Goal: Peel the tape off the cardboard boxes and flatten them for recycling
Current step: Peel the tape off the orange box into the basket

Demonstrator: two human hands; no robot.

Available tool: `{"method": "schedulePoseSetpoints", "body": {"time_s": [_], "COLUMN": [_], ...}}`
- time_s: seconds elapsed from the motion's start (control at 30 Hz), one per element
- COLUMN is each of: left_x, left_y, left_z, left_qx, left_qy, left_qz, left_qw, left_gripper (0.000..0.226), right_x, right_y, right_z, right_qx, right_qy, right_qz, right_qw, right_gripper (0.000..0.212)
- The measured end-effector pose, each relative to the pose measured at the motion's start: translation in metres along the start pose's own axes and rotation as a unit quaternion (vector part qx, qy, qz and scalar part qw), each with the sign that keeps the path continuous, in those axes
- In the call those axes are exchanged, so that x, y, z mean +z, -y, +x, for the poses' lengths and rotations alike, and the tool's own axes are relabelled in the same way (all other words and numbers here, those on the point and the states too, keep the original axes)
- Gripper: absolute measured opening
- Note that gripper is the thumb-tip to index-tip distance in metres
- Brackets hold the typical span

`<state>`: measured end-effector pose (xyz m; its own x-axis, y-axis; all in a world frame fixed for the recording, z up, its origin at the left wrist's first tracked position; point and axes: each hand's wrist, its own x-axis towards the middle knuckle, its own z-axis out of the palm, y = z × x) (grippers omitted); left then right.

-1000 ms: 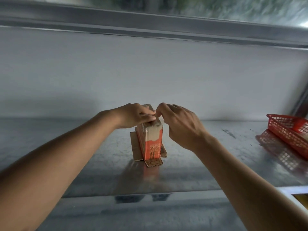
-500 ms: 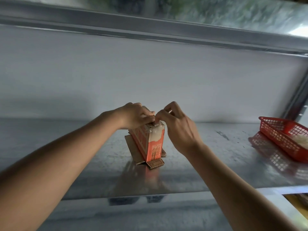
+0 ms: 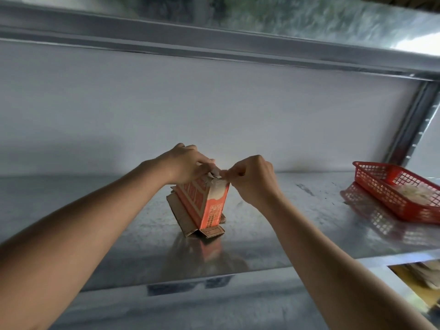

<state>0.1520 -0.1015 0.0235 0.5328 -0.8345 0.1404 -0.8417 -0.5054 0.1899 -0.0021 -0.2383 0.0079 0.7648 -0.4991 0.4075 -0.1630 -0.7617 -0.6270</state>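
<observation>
A small orange cardboard box (image 3: pixel 204 206) stands upright on the metal shelf (image 3: pixel 273 225), its brown bottom flaps splayed out on the surface. My left hand (image 3: pixel 188 163) grips the top of the box from the left and steadies it. My right hand (image 3: pixel 252 179) pinches a strip of clear tape (image 3: pixel 220 173) at the box's top right edge, and the strip is lifted a little off the cardboard. The far side of the box top is hidden behind my left hand.
A red plastic basket (image 3: pixel 390 191) with pale scraps inside sits at the right end of the shelf. A white back wall rises behind the box. Another metal shelf (image 3: pixel 238 44) runs overhead, and an upright post (image 3: pixel 412 125) stands at the right.
The box has turned slightly so its long orange side faces left. My right hand has pulled rightward off the top, lifting the tape end. The view shifted, bringing more of the basket into sight.
</observation>
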Motion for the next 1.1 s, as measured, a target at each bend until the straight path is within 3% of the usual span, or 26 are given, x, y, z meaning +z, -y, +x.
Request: {"method": "schedulePoseSetpoints", "body": {"time_s": [0.07, 0.13, 0.37, 0.4, 0.43, 0.47, 0.57, 0.67, 0.7, 0.8, 0.83, 0.93, 1.1], "left_x": [-0.001, -0.006, -0.012, -0.012, -0.015, -0.014, -0.014, -0.01, -0.01, -0.008, -0.007, -0.005, -0.005], "left_y": [0.002, 0.001, -0.001, -0.003, -0.007, -0.005, -0.005, -0.002, -0.003, 0.005, 0.007, 0.01, 0.015], "left_z": [0.0, -0.001, -0.001, 0.001, -0.003, 0.0, -0.004, 0.003, 0.0, 0.001, 0.003, 0.005, 0.0], "left_qx": [-0.023, -0.033, -0.035, -0.067, -0.054, -0.061, -0.048, -0.043, -0.04, -0.034, -0.039, -0.051, -0.054], "left_qy": [0.004, 0.008, 0.022, 0.015, 0.023, 0.025, -0.001, -0.007, -0.006, 0.007, 0.005, 0.003, 0.004], "left_qz": [0.003, 0.014, -0.073, -0.083, -0.099, -0.101, -0.086, -0.084, -0.089, -0.057, -0.051, -0.05, -0.053], "left_qw": [1.0, 0.999, 0.996, 0.994, 0.993, 0.993, 0.995, 0.996, 0.995, 0.998, 0.998, 0.997, 0.997], "left_gripper": [0.049, 0.038, 0.039, 0.036, 0.014, 0.032, 0.023, 0.03, 0.009, 0.072, 0.081, 0.083, 0.062], "right_x": [0.001, 0.003, 0.018, 0.019, 0.02, 0.019, 0.018, 0.018, 0.017, 0.015, 0.015, 0.023, 0.022], "right_y": [0.0, 0.001, 0.006, 0.007, 0.009, 0.011, 0.017, 0.011, 0.008, -0.001, -0.004, -0.009, -0.008], "right_z": [0.0, 0.0, -0.018, -0.021, -0.023, -0.025, -0.03, -0.03, -0.029, -0.021, -0.018, -0.011, -0.002], "right_qx": [-0.019, -0.037, -0.18, -0.199, -0.213, -0.223, -0.253, -0.186, -0.142, -0.029, -0.01, -0.002, -0.054], "right_qy": [-0.032, -0.041, -0.057, -0.057, -0.059, -0.06, -0.036, -0.024, -0.031, -0.076, -0.088, -0.112, -0.106], "right_qz": [-0.017, -0.01, 0.069, 0.089, 0.111, 0.14, 0.195, 0.266, 0.296, 0.328, 0.323, 0.274, 0.061], "right_qw": [0.999, 0.998, 0.98, 0.974, 0.969, 0.963, 0.947, 0.946, 0.944, 0.941, 0.942, 0.955, 0.991], "right_gripper": [0.017, 0.017, 0.021, 0.02, 0.018, 0.016, 0.012, 0.013, 0.013, 0.009, 0.007, 0.007, 0.047]}}
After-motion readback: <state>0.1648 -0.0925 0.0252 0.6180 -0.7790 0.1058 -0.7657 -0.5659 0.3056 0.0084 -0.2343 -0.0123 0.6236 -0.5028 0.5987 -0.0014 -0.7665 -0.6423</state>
